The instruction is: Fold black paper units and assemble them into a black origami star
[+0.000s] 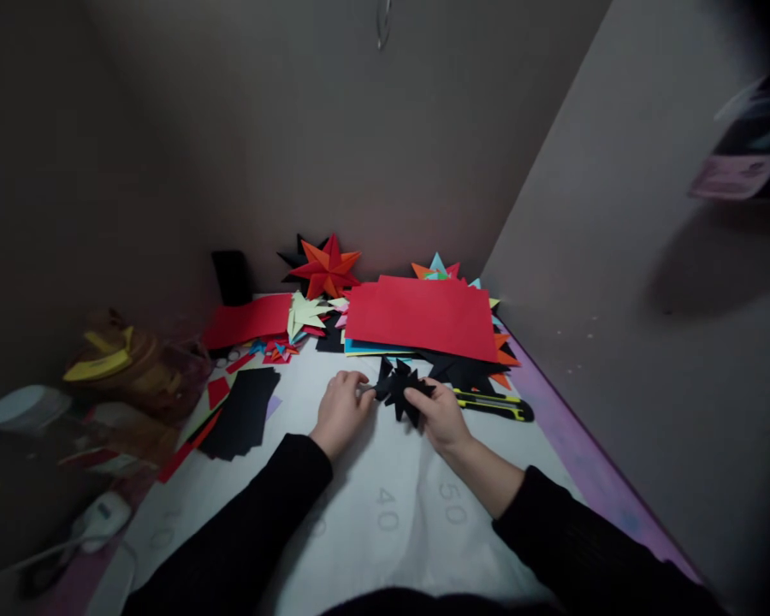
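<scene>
A spiky black folded-paper star (398,392) is held between my two hands above the white mat. My right hand (441,412) grips its right side, with the thumb pressed on the front and the fingers hidden behind. At the star's left edge, the fingertips of my left hand (343,407) pinch one of the black points. Just right of my right hand lies a black-and-yellow utility knife (497,405). Behind the hands is a stack of red paper sheets (423,316), with blue and yellow sheets showing under it.
A red-and-orange paper star (329,267) leans on the back wall, near a dark phone-like object (231,275). Black paper sheets (244,413) lie left on the number-marked mat (385,556). A pale green star (306,313) sits behind. Blurred containers (29,407) and a white plug (106,518) are farther left.
</scene>
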`<state>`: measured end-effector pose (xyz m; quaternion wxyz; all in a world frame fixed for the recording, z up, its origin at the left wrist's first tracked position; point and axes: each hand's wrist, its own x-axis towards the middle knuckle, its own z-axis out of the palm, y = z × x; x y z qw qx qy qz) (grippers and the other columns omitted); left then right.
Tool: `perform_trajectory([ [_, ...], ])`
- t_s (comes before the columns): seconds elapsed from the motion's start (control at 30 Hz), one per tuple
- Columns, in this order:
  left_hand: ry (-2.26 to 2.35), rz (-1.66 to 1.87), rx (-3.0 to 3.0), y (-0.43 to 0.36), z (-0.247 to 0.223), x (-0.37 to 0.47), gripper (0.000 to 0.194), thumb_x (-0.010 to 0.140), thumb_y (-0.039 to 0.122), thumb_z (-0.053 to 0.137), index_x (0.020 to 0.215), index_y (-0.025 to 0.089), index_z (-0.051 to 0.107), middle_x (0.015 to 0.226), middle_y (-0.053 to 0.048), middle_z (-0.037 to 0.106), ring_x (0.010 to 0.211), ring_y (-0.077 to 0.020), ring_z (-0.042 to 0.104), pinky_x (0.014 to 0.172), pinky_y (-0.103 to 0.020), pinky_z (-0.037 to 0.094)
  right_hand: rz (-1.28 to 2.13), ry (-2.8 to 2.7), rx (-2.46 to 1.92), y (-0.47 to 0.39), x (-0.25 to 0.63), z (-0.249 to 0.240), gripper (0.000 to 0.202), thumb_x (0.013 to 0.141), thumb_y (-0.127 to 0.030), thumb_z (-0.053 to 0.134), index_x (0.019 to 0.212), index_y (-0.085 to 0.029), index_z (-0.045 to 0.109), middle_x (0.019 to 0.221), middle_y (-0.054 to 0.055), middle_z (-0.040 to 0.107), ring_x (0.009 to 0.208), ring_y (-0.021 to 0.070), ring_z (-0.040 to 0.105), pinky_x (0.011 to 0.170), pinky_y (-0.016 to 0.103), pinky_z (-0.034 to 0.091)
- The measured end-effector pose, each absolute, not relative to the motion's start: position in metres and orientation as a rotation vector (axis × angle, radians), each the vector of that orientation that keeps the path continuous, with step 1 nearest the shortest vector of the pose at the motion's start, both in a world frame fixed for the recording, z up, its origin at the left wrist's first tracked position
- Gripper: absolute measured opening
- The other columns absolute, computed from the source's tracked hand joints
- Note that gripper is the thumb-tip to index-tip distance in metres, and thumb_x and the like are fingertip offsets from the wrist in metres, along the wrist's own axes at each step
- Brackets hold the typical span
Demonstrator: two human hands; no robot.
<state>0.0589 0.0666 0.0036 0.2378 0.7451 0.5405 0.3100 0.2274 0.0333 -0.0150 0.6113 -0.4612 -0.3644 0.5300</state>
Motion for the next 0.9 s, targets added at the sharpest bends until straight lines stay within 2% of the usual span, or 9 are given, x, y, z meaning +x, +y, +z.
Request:
perform_trajectory([
  [0.07,1.51,0.766,2.194,0.07,0.002,0.065,0.016,0.074,0.026,0.057,0.087,0.017,0.061,0.091,-0.008,0.054,0.088,-0.0219,0.05,0.081,-0.035,0.039,1.186,-0.742,-1.041,0.039,0.231,-0.014,0.022,0.065,-0.031,0.071,0.074,-0.016,0.057,0.064,0.0,0.06,0.058,0.0127,0.056,0.055,0.025,0.046],
  [0.23,1.442,0.72,2.249,0.069,-0.001,0.069,0.005,0.073,0.022,0.058,0.072,0.017,0.058,0.084,-0.006,0.054,0.083,-0.0199,0.05,0.08,-0.033,0.038,1.197,-0.716,-1.049,0.041,0.235,-0.015,0.024,0.064,-0.032,0.071,0.075,-0.016,0.057,0.065,0.0,0.061,0.06,0.0134,0.057,0.055,0.025,0.047],
  [0.43,1.27,0.846,1.901,0.063,0.003,0.061,0.01,0.079,0.026,0.051,0.073,0.018,0.05,0.062,0.002,0.052,0.06,-0.0129,0.047,0.059,-0.024,0.036,1.222,-0.778,-1.06,0.036,0.234,-0.018,0.027,0.065,-0.035,0.071,0.077,-0.016,0.056,0.066,0.001,0.06,0.061,0.0145,0.057,0.056,0.027,0.048],
  [0.53,1.249,0.978,1.606,0.056,0.004,0.058,0.012,0.078,0.029,0.052,0.077,0.018,0.048,0.057,0.004,0.051,0.054,-0.0112,0.049,0.054,-0.022,0.036,1.225,-0.809,-1.058,0.033,0.233,-0.018,0.026,0.066,-0.034,0.071,0.076,-0.016,0.057,0.066,0.001,0.06,0.061,0.0139,0.056,0.057,0.026,0.048],
  [0.7,1.291,1.11,1.334,0.048,0.008,0.042,0.03,0.076,0.029,0.056,0.103,0.016,0.051,0.061,0.003,0.058,0.056,-0.012,0.055,0.055,-0.022,0.04,1.26,-0.983,-1.176,0.03,0.226,-0.013,0.026,0.068,-0.038,0.068,0.07,-0.015,0.056,0.058,0.0,0.057,0.05,0.0103,0.05,0.043,0.021,0.041],
  [0.8,1.344,1.027,1.43,0.046,0.012,0.029,0.02,0.077,0.031,0.056,0.089,0.015,0.06,0.064,-0.001,0.062,0.058,-0.0135,0.057,0.055,-0.023,0.044,1.343,-1.058,-1.242,0.031,0.22,-0.007,0.026,0.07,-0.039,0.065,0.07,-0.015,0.055,0.053,-0.001,0.055,0.042,0.0086,0.046,0.037,0.02,0.035],
  [0.9,1.336,1.004,1.725,0.044,0.014,0.019,0.014,0.078,0.027,0.056,0.083,0.018,0.065,0.079,-0.005,0.067,0.072,-0.0161,0.062,0.068,-0.028,0.048,1.416,-1.108,-1.268,0.032,0.214,-0.005,0.026,0.071,-0.038,0.064,0.068,-0.016,0.053,0.048,-0.003,0.052,0.038,0.0082,0.043,0.034,0.019,0.032],
])
